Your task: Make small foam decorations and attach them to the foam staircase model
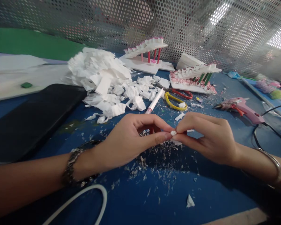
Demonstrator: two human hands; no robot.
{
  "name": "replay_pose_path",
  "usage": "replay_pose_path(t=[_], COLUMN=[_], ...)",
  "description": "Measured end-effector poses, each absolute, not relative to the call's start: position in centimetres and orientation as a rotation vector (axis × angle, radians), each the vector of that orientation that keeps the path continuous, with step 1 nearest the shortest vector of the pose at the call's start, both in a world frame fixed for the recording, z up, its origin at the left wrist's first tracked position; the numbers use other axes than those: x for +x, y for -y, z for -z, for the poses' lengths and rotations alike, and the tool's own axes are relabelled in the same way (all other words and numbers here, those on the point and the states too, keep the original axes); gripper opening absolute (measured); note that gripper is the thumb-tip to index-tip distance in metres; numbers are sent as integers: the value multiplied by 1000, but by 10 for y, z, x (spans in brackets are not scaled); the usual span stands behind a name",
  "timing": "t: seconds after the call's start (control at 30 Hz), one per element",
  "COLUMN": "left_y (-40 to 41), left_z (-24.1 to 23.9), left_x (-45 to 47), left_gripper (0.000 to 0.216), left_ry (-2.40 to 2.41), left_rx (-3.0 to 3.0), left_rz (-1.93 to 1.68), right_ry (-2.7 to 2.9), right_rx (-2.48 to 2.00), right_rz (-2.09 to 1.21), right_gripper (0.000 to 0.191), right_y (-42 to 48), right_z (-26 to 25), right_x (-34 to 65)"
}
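Head view: the bare left hand [128, 137] and the bare right hand [212, 137] meet almost tip to tip, each pinching with thumb and forefinger the same tiny, crumpled white paper-like bit [173, 133], which sits between them over a smooth blue tabletop [131, 203]. A dark, beaded-looking bracelet [71, 167] rings the left wrist, a thin, shiny silver-coloured bangle [276, 167] the right. Beneath and in front of the hands, fine, flaky pale shavings [137, 168] speckle the surface, with a pointed white scrap [190, 201] lying nearer the viewer. Beyond the left hand rises a fluffy heap of torn, soft white paper [98, 68], spilling creased pieces toward a slender white pen-like stick [155, 99] and scissors with rounded yellow and red handles [166, 99]. Behind these stand a stepped white model on thin red posts [145, 47] and a second stepped white model on green posts [194, 70], its base rough with pink-and-white crumbs. A glossy pink plastic glue gun [250, 112] lies past the right hand, a flat black slab with rounded corners [35, 122] at left, and a perforated grey metal sheet [107, 18] closes the back
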State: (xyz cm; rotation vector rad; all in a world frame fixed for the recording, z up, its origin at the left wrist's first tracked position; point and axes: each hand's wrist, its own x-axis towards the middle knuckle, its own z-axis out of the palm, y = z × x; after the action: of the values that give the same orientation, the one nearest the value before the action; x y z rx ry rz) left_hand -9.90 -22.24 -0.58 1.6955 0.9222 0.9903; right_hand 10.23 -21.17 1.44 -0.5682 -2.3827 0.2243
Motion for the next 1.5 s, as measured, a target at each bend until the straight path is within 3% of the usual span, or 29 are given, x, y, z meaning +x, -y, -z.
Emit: replay_pose_path(t=[0.73, 1.5], left_y=[219, 222], left_z=[7, 8], left_x=[-100, -101], left_gripper=[17, 13], left_ry=[-977, -966], left_rx=[1694, 1789], left_rz=[-862, -1028], right_ry=[2375, 2275], right_rx=[-583, -600], right_rz=[-182, -245], right_gripper=[8, 6], right_y=[210, 211], right_z=[-17, -9], right_x=[102, 100])
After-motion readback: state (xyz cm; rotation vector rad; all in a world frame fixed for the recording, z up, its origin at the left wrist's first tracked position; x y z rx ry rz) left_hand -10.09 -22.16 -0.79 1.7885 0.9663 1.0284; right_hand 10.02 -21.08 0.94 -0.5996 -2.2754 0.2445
